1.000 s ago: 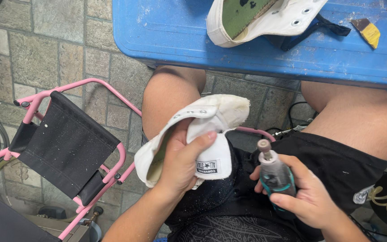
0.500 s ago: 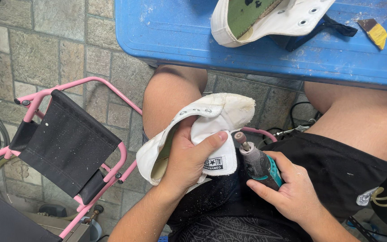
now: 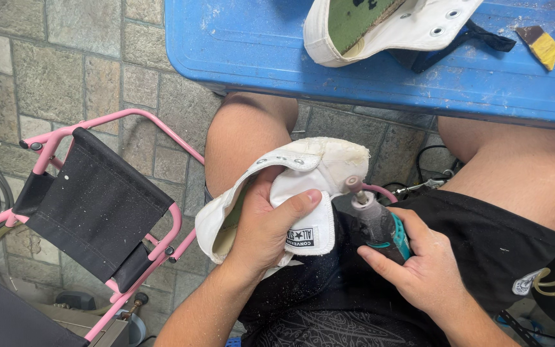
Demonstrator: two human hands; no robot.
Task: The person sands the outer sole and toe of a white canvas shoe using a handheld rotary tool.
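Fingers point(image 3: 303, 204) of the left hand point(image 3: 266, 228) clasped the soft, light white sneaker point(image 3: 303, 173)'s heel, while the right hand point(image 3: 422, 270) gripped a rotary tool point(image 3: 377, 222) at three o'clock.

- Blue plastic table point(image 3: 258, 51), dusty.
- Second white shoe point(image 3: 393, 26) lying on it, green insole showing.
- Yellow-brown scrap point(image 3: 539, 44), perhaps sandpaper.
- Pink folding chair point(image 3: 97, 205) with black seat.
- Stone-paved floor point(image 3: 46, 71).

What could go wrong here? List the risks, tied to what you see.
1. The rotary tool in the right hand has its tip at the white shoe, close to the left hand's thumb; a slip could nick it.
2. The work sits over a bare thigh, so the tip could skid onto skin.
3. Dust specks already lie on the black shorts.
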